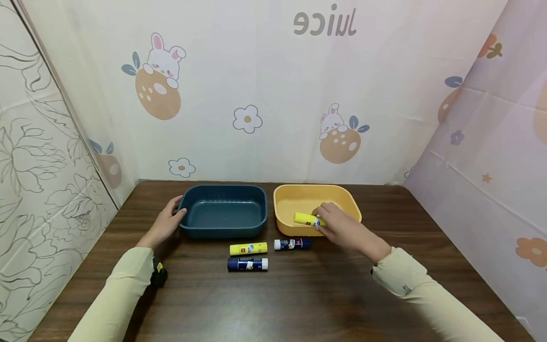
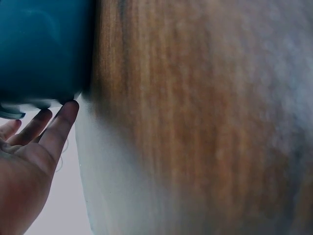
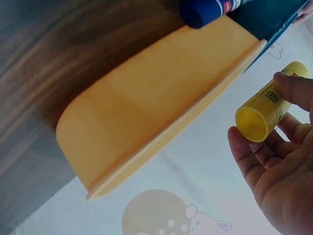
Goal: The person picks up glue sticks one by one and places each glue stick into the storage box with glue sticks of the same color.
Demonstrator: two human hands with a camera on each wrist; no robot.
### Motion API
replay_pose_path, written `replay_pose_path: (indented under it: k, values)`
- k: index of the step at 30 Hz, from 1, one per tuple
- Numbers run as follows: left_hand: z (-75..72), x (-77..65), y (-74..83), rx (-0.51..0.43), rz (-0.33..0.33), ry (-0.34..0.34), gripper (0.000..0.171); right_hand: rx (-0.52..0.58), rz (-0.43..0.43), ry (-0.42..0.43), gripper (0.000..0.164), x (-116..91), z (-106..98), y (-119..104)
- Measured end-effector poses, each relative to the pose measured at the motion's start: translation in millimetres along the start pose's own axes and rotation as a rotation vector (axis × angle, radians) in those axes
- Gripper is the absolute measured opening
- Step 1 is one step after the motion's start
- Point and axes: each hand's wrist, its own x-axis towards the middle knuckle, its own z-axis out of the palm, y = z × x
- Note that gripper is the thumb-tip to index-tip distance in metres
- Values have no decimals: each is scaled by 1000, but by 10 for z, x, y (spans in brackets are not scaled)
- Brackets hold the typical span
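My right hand (image 1: 339, 228) pinches a yellow glue stick (image 1: 306, 219) between thumb and fingers, over the front part of the yellow bin (image 1: 279, 221). In the right wrist view the glue stick (image 3: 266, 105) is tilted, one round end facing the camera, above the bin's rim (image 3: 181, 122). My left hand (image 1: 165, 223) is at the left end of the dark blue bin (image 1: 222, 232), fingertips at its rim. From the left wrist, its fingers (image 2: 61, 127) look nearly straight against the bin's outer wall (image 2: 44, 54).
In front of the bins lie another yellow glue stick (image 1: 248, 249), a dark blue one with a white end (image 1: 248, 264), and a second dark blue one (image 1: 292, 244). The bins stand side by side on a brown wooden table (image 1: 273, 304), before a patterned curtain (image 1: 273, 95).
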Motion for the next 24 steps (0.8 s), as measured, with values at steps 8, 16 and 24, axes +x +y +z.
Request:
replay_pose_path:
  k: [8, 16, 24]
  values:
    - [-19, 8, 8, 3, -3, -1, 57, -13, 8, 9, 28, 85, -87, 116]
    - [-18, 9, 9, -20, -2, 8, 60, -7, 92, -33, 28, 156, -62, 256]
    - [-47, 35, -22, -237, -97, -51, 56, -22, 108, -40, 28, 204, -2, 400]
